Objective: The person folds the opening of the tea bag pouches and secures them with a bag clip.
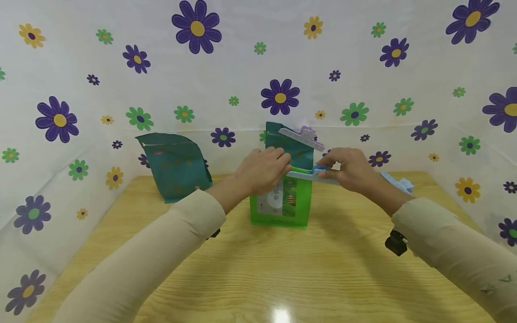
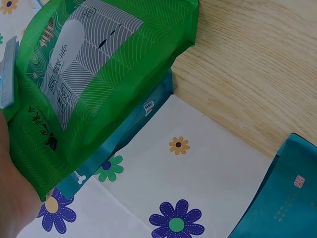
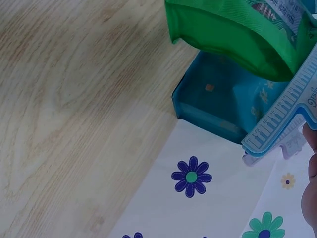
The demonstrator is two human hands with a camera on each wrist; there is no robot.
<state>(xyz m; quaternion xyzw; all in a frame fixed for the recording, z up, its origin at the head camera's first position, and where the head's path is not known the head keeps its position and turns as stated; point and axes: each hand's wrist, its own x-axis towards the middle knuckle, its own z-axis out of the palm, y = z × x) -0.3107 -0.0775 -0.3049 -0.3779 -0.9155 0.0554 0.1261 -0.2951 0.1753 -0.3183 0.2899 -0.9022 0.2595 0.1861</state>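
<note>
A bright green tea bag (image 1: 280, 220) stands upright near the table's middle. My left hand (image 1: 264, 170) grips its top edge at the left corner, and the left wrist view shows that hand (image 2: 12, 183) beside the bag's top. My right hand (image 1: 349, 170) pinches the handle of a light blue ruler-marked bag clip (image 3: 280, 119) between thumb and fingers. That clip lies along the green bag's top, over its right part. Just behind stands a teal bag (image 1: 278, 140) with a purple clip (image 1: 300, 137) across its top.
Another teal bag (image 1: 177, 168), its top without a clip, stands at the back left. A second light blue clip (image 1: 397, 182) lies at the table's back right, partly behind my right forearm. A flower-patterned cloth (image 1: 238, 67) hangs behind the wooden table (image 1: 258, 269).
</note>
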